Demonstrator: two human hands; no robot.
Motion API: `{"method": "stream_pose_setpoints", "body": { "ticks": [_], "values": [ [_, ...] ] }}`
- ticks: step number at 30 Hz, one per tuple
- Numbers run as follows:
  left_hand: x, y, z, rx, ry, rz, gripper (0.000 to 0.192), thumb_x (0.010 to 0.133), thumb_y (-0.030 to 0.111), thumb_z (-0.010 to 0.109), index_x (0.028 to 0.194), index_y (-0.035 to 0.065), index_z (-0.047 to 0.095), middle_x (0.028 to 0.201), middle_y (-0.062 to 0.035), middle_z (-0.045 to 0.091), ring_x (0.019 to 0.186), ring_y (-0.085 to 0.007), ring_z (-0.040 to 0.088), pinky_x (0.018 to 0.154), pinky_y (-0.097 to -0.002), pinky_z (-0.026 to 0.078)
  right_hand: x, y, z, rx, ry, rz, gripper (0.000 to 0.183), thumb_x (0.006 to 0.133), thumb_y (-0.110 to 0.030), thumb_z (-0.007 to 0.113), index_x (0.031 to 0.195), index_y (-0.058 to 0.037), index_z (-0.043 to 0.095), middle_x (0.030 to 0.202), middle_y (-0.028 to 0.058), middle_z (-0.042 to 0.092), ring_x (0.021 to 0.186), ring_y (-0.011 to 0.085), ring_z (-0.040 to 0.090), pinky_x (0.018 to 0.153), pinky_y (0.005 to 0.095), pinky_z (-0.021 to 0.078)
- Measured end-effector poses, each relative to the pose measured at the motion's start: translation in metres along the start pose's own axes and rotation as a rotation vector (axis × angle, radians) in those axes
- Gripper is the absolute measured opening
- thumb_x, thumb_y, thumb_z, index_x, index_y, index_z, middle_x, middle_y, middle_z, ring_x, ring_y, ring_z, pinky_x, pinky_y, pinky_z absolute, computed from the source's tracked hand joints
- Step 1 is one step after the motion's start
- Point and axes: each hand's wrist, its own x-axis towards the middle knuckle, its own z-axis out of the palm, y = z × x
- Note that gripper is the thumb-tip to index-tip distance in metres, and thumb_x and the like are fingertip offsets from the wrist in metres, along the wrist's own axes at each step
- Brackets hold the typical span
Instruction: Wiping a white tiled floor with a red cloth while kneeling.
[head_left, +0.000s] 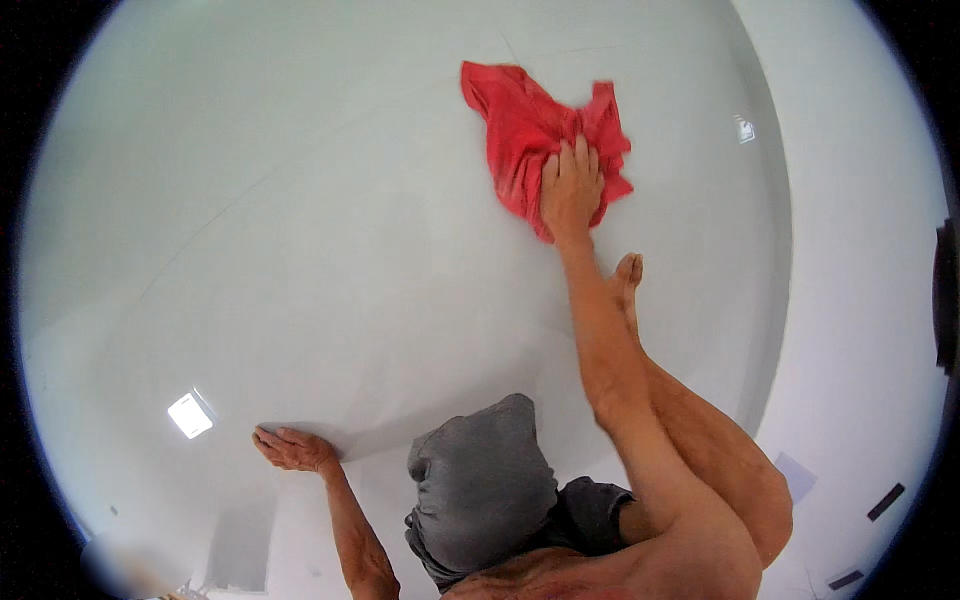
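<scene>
My right hand (572, 187) presses palm down on a crumpled red cloth (521, 142), which is spread on the glossy light grey floor (360, 285). Folds of the cloth bunch up around my fingers, and its loose corners reach out ahead and to the right. Off to the left, my left hand (295, 448) rests on the same floor with nothing in it. My bare right foot (628, 271) is planted just behind and right of the cloth. Grey shorts (480, 487) cover my bent left knee.
A white wall (840, 247) rises on the right, with a grey skirting strip (776, 247) along its foot. A black object (946, 300) sits at the far right edge. Small dark bars (886, 502) show lower right. A bright light reflection (190, 415) shines on the floor near my left hand.
</scene>
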Motion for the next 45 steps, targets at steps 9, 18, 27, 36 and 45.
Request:
{"method": "stream_pose_setpoints", "body": {
  "ticks": [9,18,27,36,45],
  "values": [
    [-0.014,0.065,0.014,0.034,-0.006,0.081,0.054,0.114,0.038,0.037,0.154,0.0014,0.045,0.158,-0.0231,0.042,0.146,-0.0395,0.04,0.118,-0.054,0.034,-0.216,-0.018,-0.025,0.051,-0.194,0.264,0.05,0.105,-0.035,0.052,0.139,0.0004,0.062,0.157,0.0218,0.048,0.144,0.0473,0.042,0.115,0.0667,0.0326],
    [0.018,0.156,0.085,0.027,0.092,0.076,0.047,0.112,0.03,0.045,0.15,0.002,0.05,0.152,-0.0228,0.05,0.143,-0.0375,0.046,0.116,-0.0528,0.039,-0.115,-0.138,0.036,0.332,-0.163,-0.333,0.053,0.094,-0.039,0.069,0.126,0.0029,0.066,0.15,0.0283,0.048,0.137,0.0501,0.044,0.106,0.0677,0.036],
    [0.001,0.193,0.133,0.01,0.036,0.067,0.055,0.111,0.036,0.04,0.156,0.0052,0.044,0.161,-0.0188,0.039,0.147,-0.038,0.038,0.118,-0.053,0.032,-0.038,-0.105,0.11,0.371,-0.136,-0.642,0.039,0.096,-0.032,0.061,0.115,-0.0001,0.073,0.142,0.0211,0.058,0.134,0.0428,0.049,0.103,0.0627,0.0403],
    [-0.034,0.271,0.156,0.072,-0.033,0.028,0.054,0.112,0.036,0.038,0.155,0.0046,0.045,0.159,-0.0199,0.041,0.148,-0.0361,0.037,0.118,-0.0532,0.033,0.022,0.199,0.148,0.035,-0.025,0.008,0.035,0.103,-0.026,0.053,0.123,-0.0009,0.068,0.142,0.0168,0.06,0.128,0.0399,0.055,0.103,0.0563,0.0448],
    [-0.07,0.35,0.159,0.088,-0.03,0.047,0.05,0.112,0.032,0.041,0.154,0.0047,0.047,0.157,-0.0224,0.044,0.146,-0.0393,0.041,0.118,-0.0542,0.033,-0.01,0.121,0.133,0.276,-0.357,-0.037,0.046,0.096,-0.033,0.064,0.129,-0.001,0.067,0.151,0.0204,0.051,0.141,0.0465,0.043,0.108,0.0691,0.0343]
  ]
}}
